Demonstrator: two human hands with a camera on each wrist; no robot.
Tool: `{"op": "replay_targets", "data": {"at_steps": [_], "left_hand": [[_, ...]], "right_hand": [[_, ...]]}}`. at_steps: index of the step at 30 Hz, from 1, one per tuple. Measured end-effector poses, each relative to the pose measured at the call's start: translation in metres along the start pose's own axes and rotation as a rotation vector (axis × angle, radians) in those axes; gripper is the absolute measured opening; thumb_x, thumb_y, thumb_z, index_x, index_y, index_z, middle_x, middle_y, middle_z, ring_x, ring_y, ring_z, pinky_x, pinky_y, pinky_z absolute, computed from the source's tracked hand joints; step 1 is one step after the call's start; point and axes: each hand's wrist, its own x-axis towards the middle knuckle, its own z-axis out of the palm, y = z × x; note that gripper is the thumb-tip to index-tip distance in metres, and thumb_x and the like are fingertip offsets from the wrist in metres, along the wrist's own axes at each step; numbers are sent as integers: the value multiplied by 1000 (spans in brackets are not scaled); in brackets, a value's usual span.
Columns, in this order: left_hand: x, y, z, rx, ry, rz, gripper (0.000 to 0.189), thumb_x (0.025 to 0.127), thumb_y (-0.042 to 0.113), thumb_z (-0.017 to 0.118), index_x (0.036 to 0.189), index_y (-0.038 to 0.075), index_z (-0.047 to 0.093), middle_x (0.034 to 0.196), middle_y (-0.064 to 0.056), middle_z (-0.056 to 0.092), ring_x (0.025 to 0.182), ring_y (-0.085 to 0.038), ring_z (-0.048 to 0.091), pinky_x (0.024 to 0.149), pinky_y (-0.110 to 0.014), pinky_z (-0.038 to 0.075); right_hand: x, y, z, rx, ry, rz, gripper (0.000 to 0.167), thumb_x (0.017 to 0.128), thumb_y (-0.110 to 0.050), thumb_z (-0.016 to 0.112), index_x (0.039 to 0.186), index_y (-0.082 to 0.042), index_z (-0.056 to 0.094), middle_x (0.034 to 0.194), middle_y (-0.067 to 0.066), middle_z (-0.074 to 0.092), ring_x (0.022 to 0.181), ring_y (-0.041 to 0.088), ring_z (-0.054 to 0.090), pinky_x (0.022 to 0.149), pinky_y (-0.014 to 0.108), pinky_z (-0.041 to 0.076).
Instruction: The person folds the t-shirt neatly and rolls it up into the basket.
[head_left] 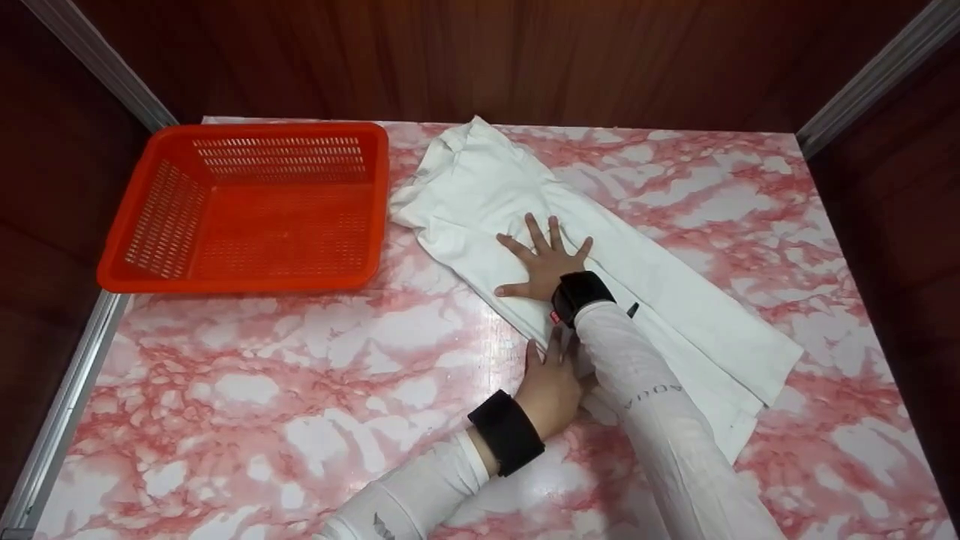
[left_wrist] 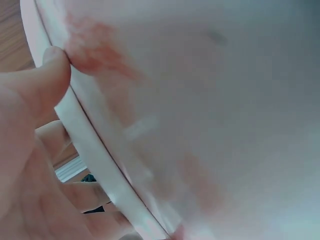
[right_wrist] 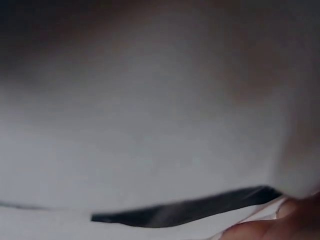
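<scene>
White trousers (head_left: 660, 262) lie slantwise across the table, the gathered end at the far left and the leg ends at the near right. My right hand (head_left: 547, 262) rests flat on their upper part, fingers spread wide. At the near long edge, my left hand (head_left: 551, 386) pinches the cloth, partly hidden beneath my right forearm. In the left wrist view, the thumb (left_wrist: 57, 70) lies on the near side of the white edge while the fingers pass behind it. Blurred pale cloth fills most of the right wrist view.
An orange-red plastic basket (head_left: 285, 232) with slotted sides stands at the back left. The table (head_left: 285, 390) has a red-and-white marbled top. Brown wood panels (head_left: 487, 60) with metal corner strips enclose the back and sides.
</scene>
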Motion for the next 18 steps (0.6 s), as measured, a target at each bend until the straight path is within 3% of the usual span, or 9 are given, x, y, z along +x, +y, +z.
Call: {"op": "replay_targets", "data": {"at_steps": [4,13,18], "left_hand": [[-3,-8,3,-43,25,30,57,83,65,49,124,28,63,148,-13,37,139,-41,24,99,-59,35],[-13,-28,6,-232,99,108,66,75,65,58,135,38,51,151,-16,31,139,-42,23,99,-63,33],[-18,-41,9,-240,128,173,68,75,64,58,137,38,48,152,-17,28,139,-43,23,99,-62,34]], "right_hand": [[3,-2,3,-15,4,32,95,58,-97,23,139,-60,-9,153,-7,-28,141,31,-24,90,81,-6],[4,-7,3,7,1,108,94,56,-97,22,137,-62,-11,154,-7,-27,140,29,-25,90,81,-9],[4,-11,0,31,-4,145,96,55,-98,23,138,-61,-10,154,-6,-27,140,30,-24,92,80,-7]]}}
